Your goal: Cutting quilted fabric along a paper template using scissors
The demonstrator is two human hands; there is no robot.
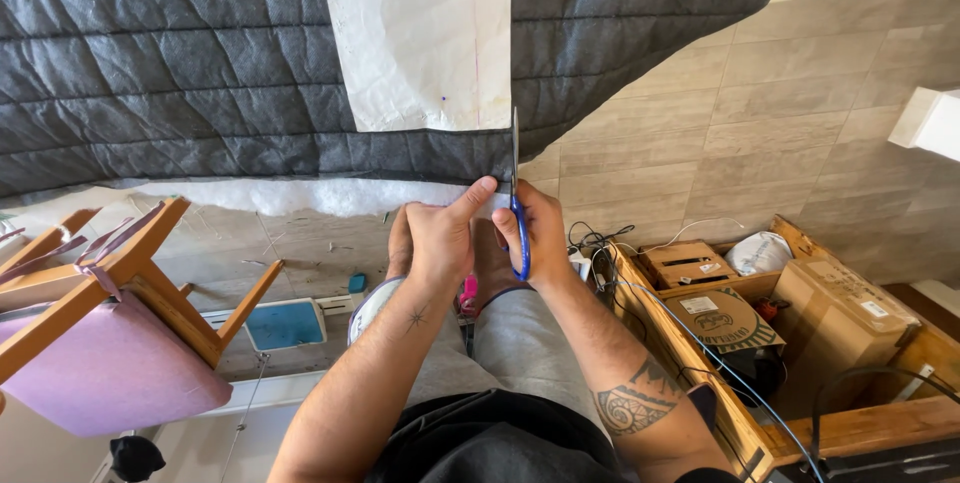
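A dark grey quilted fabric (200, 63) with white wadding along its near edge hangs over the table edge in front of me. A cream paper pattern piece (420, 33) lies on top of it. My right hand (540, 238) holds blue-handled scissors (517, 203), blades pointing up into the fabric edge beside the pattern's right side. My left hand (435, 238) pinches the fabric edge just left of the blades, thumb stretched toward them.
A wooden chair with a pink seat (110, 343) stands at the left. A wooden crate (690, 363) at the right holds cardboard boxes (840, 313), a tape roll and cables. Tiled floor (780, 113) spreads beyond. A blue-topped object (285, 323) lies below.
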